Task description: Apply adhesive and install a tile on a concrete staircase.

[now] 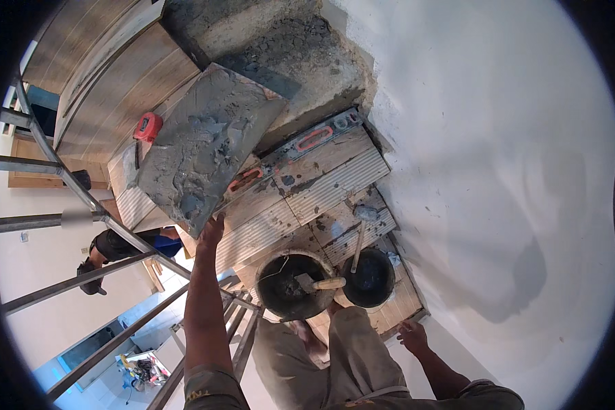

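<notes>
Where a white wall (519, 130) flanks tiled stairs (328, 167), a mortar-covered tile (205, 137) is held over the treads.

Across the stairs lies a grey spirit level (290, 152), one end beside the tile; nearer stands a larger bucket (269, 289), close beside a smaller bucket (385, 279), over whose rim a mallet (359, 240) rests its handle; a trowel (314, 283) sits in the larger bucket, handle across the rim; the left hand (212, 231) grips the tile's near corner, while the right hand (412, 337), near the wall, has loosely curled fingers; just beside the tile's left edge lies a red tape measure (147, 127).
</notes>
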`<state>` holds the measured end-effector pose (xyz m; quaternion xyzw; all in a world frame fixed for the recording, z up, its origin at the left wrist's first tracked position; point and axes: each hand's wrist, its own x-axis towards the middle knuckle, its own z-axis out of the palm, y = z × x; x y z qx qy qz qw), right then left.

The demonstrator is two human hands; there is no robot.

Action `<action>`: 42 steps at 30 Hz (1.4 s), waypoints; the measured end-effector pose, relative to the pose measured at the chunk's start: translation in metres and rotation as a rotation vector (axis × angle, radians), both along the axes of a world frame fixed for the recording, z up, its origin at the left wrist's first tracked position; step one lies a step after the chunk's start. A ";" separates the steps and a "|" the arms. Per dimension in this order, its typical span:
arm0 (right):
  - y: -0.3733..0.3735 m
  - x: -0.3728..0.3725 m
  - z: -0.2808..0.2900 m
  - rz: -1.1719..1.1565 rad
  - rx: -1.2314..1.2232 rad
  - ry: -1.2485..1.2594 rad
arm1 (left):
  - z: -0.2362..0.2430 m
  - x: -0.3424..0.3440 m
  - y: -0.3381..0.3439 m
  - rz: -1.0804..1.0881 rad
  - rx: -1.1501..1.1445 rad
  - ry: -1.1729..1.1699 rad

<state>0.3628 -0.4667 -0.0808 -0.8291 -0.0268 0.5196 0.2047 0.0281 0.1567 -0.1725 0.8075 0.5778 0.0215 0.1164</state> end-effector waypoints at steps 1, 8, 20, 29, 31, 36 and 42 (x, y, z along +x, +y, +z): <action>-0.002 0.002 0.003 -0.012 -0.007 0.021 | -0.001 0.006 -0.002 0.016 -0.012 0.007; 0.031 0.002 0.007 -0.041 0.082 0.091 | -0.027 0.002 0.013 -0.214 0.085 -0.364; 0.072 0.011 0.008 -0.172 0.282 0.111 | -0.039 -0.041 0.047 0.000 -0.143 0.129; 0.300 -0.047 0.007 -0.095 0.642 0.101 | -0.072 -0.028 0.017 -0.016 -0.184 0.080; 0.379 -0.103 0.040 -0.081 0.793 0.331 | -0.069 -0.119 0.032 0.102 -0.111 -0.073; 0.453 -0.130 0.030 -0.070 0.780 0.306 | -0.047 -0.058 -0.012 0.299 -0.187 -0.731; 0.502 -0.200 0.036 0.083 1.014 0.565 | 0.182 -0.052 0.020 0.763 -0.044 -0.968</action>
